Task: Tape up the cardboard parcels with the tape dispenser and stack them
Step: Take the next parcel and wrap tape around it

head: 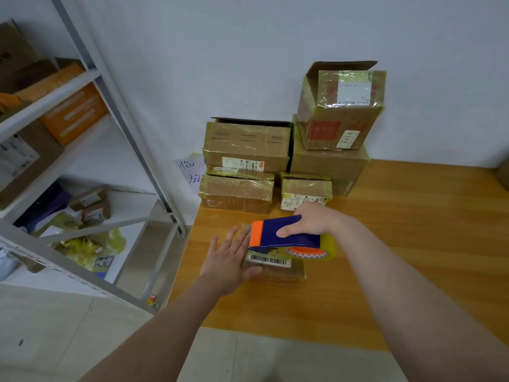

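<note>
A small flat cardboard parcel (278, 267) with a barcode label lies on the wooden table (413, 244) near its left edge. My left hand (230, 259) lies flat with straight fingers against the parcel's left side and top. My right hand (311, 220) grips the blue and orange tape dispenser (281, 234), whose orange toothed end rests on the parcel's top next to my left fingers. The roll of clear tape (314, 250) sits under the dispenser's handle. Several taped parcels (248, 161) stand stacked against the wall behind.
A taller stack with an open-flapped box (341, 108) on top stands at the back right of the stacks. A metal shelf rack (82, 150) with boxes and bags fills the left. A paper sign (191, 169) hangs beside the table. Tiled floor lies below.
</note>
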